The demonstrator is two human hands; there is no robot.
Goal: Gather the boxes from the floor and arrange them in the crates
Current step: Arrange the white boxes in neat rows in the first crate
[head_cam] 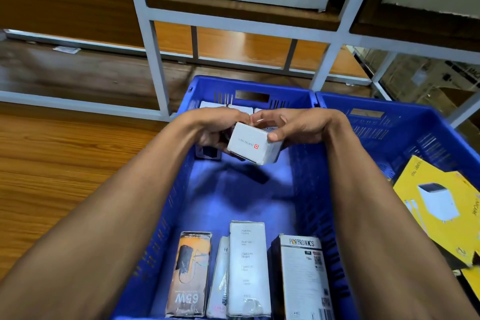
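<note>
A small white box [249,145] is gripped from both sides, left hand [211,127] and right hand [292,127] curled round it, held above the blue crate [249,86], whose near end is lined with upright boxes [248,267].

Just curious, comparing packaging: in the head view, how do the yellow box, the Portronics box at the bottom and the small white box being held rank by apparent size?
1. Yellow box, partly cut off.
2. Portronics box, though it's nearest the camera.
3. Small white box, held farther away.
</note>
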